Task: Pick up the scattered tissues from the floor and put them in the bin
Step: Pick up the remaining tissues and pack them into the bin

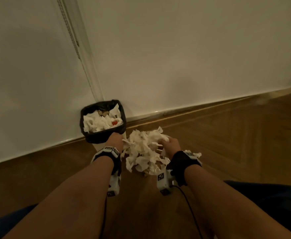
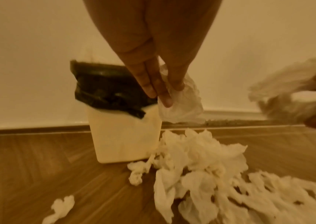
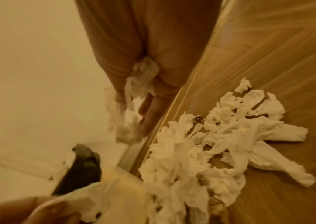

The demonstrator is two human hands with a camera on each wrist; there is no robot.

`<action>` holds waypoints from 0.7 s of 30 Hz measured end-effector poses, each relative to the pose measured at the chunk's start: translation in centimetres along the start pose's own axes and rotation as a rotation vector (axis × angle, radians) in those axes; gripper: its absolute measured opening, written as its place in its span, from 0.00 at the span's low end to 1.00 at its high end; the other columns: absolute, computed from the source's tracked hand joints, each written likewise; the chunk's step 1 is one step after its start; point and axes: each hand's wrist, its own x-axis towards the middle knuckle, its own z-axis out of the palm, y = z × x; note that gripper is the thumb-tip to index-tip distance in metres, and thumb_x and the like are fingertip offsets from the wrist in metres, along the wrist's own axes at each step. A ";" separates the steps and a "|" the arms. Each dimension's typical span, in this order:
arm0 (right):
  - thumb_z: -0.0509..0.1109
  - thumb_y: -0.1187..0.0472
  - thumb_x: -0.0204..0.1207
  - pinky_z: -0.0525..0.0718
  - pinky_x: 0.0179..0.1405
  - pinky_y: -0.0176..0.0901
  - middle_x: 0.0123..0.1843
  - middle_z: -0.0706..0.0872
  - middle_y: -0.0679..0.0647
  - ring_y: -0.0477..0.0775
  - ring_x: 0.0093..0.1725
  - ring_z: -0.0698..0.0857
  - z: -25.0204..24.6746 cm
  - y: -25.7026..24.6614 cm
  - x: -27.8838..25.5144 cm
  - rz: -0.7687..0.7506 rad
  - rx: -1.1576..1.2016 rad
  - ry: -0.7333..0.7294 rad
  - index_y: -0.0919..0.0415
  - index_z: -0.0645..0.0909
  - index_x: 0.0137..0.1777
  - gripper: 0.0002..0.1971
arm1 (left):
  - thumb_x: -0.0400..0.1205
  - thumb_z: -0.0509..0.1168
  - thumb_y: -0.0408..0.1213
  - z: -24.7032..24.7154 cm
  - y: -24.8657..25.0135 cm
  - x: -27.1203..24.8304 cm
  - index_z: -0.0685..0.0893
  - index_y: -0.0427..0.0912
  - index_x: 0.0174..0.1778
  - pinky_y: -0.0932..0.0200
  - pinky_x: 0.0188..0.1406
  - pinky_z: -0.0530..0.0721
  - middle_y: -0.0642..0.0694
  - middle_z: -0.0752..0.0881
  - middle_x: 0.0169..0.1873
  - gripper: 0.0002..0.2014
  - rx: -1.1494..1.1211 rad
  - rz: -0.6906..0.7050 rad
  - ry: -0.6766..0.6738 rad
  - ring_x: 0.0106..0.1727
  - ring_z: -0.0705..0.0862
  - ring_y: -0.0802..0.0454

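Both bare forearms reach forward and down, each wrist strapped with a black band. The left hand (image 1: 115,139) points its fingers (image 2: 160,89) downward, pinching a crumpled tissue (image 2: 182,104) against the thumb. The right hand (image 1: 171,144), raised beside it, clutches a wad of tissues (image 3: 143,75) in curled fingers.

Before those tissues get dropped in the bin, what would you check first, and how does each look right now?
1. Left hand holds a tissue: ok.
2. Right hand holds tissues: ok.
3. Left hand over the bin opening: not ok, it is at the near rim.
4. Room left in the bin: cannot tell, it looks nearly full.
5. Floor cleared: not ok, a pile remains.
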 end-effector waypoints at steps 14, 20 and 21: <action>0.50 0.76 0.75 0.60 0.12 0.28 0.26 0.64 0.54 0.49 0.19 0.63 5.0 -8.2 -3.1 -0.131 0.190 0.058 0.60 0.71 0.28 0.18 | 0.74 0.69 0.39 -10.0 -1.0 -0.8 0.77 0.43 0.62 0.52 0.63 0.75 0.39 0.71 0.64 0.20 -0.289 -0.043 0.274 0.62 0.77 0.40; 0.64 0.55 0.79 0.79 0.59 0.55 0.58 0.80 0.63 0.65 0.57 0.80 6.6 -8.4 -3.0 -0.047 0.208 -0.159 0.62 0.78 0.60 0.14 | 0.80 0.60 0.26 -9.6 -3.3 -0.5 0.76 0.35 0.64 0.50 0.64 0.78 0.33 0.70 0.68 0.16 -0.411 -0.146 0.290 0.62 0.78 0.36; 0.67 0.58 0.79 0.79 0.55 0.54 0.53 0.81 0.65 0.65 0.52 0.82 7.1 -8.2 -2.8 -0.081 0.187 -0.141 0.66 0.79 0.54 0.11 | 0.79 0.63 0.26 -9.6 -3.6 -0.4 0.75 0.35 0.65 0.47 0.64 0.79 0.32 0.72 0.67 0.17 -0.463 -0.146 0.272 0.62 0.78 0.36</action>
